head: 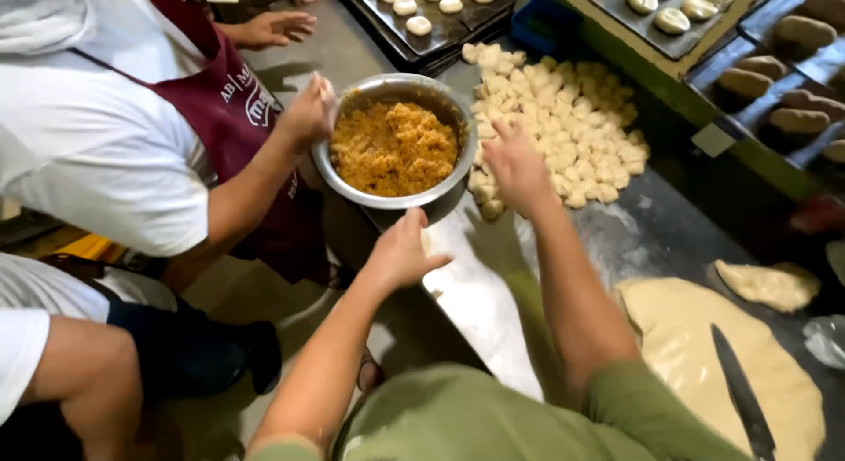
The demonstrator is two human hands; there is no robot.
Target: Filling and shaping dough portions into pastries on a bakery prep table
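The right hand [515, 166], fingers spread and holding nothing, reaches onto the pile of dough pieces [563, 126] beside the bowl of filling [394, 148]. The left hand [403, 250], loosely curled and empty, hovers just below the bowl's rim.

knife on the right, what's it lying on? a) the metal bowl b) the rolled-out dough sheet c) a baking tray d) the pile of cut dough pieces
b: the knife lies flat on the pale dough sheet at the lower right, well apart from the bowl and the dough pieces.
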